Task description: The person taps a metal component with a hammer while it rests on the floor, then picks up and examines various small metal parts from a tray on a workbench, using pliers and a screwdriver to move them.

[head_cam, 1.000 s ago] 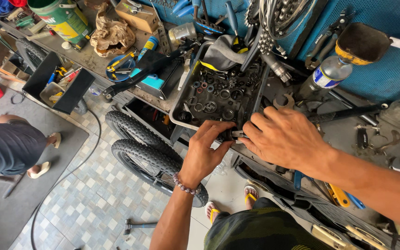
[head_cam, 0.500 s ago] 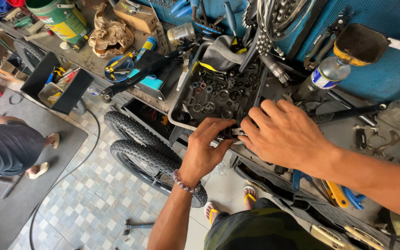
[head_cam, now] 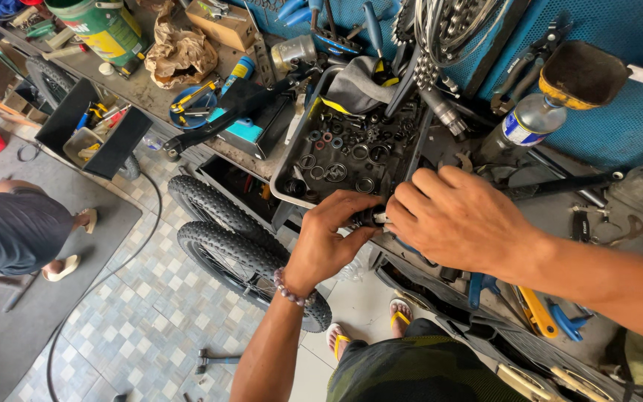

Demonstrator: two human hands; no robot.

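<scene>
My left hand (head_cam: 329, 238), with a bead bracelet at the wrist, is curled around a small black metal part (head_cam: 368, 218). My right hand (head_cam: 463, 223) meets it from the right, its fingertips pinching the same part, whose far end is hidden by fingers. Both hands hover at the near edge of a grey metal tray (head_cam: 286, 195) on the workbench. The tray holds several rings, nuts and bearings.
Two knobbly bicycle tyres (head_cam: 247, 249) lean under the bench. A spray can (head_cam: 528, 123), a green bucket (head_cam: 102, 26), black bins (head_cam: 94, 130) and hanging tools crowd the bench. Another person (head_cam: 9, 223) crouches at left. A hammer (head_cam: 213, 359) and a cable (head_cam: 98, 286) lie on the tiled floor.
Both hands have stayed together at the tray's edge. My left fingers have closed tighter on the small part, and my right hand has shifted slightly over it.
</scene>
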